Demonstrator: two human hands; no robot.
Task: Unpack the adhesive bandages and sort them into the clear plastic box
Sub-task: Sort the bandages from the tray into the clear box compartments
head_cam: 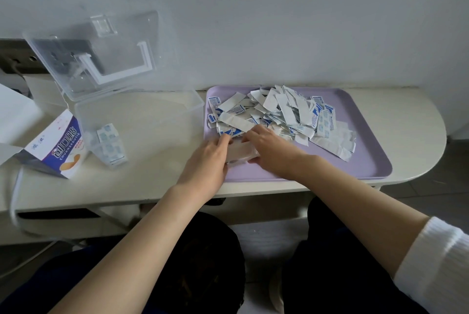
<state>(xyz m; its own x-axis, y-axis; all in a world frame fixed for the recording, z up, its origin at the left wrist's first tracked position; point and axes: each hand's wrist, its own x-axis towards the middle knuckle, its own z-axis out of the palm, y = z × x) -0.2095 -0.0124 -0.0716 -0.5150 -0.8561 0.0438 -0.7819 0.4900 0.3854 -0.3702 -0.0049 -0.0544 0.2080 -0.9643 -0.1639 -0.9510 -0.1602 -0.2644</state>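
**Asker:** Where the person sits, what surface and room lie ahead?

**Describer:** A cream table (406, 110) with a rounded end stands against a plain pale wall (279, 22). A lilac tray (368, 136) lies on it. A loose heap of white and blue paper wrappers (279, 113) covers the far half of that tray. Grey floor shows beyond the table's end, to the right of the tray.

**Asker:** And the clear plastic box?

**Describer:** The clear plastic box (142, 121) sits just left of the tray, its near corner almost touching the tray's rim. Its lid (101, 55) stands open, leaning back towards the wall. A few wrapped bandages (110, 145) lie in the box's left end, the end farthest from the tray. Further left of the tray, beside the box, a blue and white carton (58, 146) lies open on its side.

**Asker:** How are the hands placed?

**Describer:** Both bare forearms reach forward to the tray's near left corner. The left hand (210, 159) curls its fingers round one end of a pale stack of bandages (241, 151). The right hand (269, 148), palm down, grips the other end, so the stack sits between them over the tray's left edge. A white sleeve (436, 263) is pushed up the right arm.
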